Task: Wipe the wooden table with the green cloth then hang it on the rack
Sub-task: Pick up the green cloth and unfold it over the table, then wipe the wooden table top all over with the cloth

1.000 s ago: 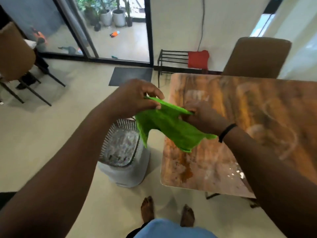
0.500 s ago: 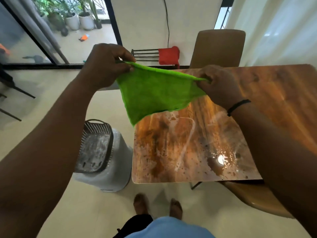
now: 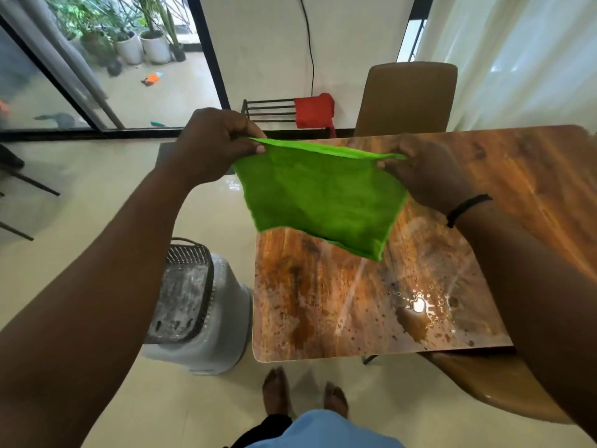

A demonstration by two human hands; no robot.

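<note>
Green cloth (image 3: 318, 202) stretched out flat now between both hands, up in the air over the far-left corner of the wooden counter (image 3: 355, 302), not touching it. Left hand (image 3: 213, 147) pinched shut on the cloth's left top corner, right hand (image 3: 423, 173) pinched shut on the right top corner, black band on that wrist. Top edge pulled taut, rest hanging down with one bottom corner drooping lower on the right.

Compared to a second ago: back then just a crumpled bunch with the hands close together, now spread wide and hands well apart. Half a second ago already opened up, so only a bit wider and flatter since. View also swung right, more of the counter showing.

Counter wet and streaky, small puddle (image 3: 416, 308) near the front right edge. Black rack (image 3: 269, 109) against the wall behind, red cloth (image 3: 313, 111) draped on its right end. Brown chair (image 3: 407, 98) at the far side of the counter. Grey-white bin with a mesh basket (image 3: 190, 295) on the floor just left of the counter. Bare feet (image 3: 303, 392) at the bottom.
</note>
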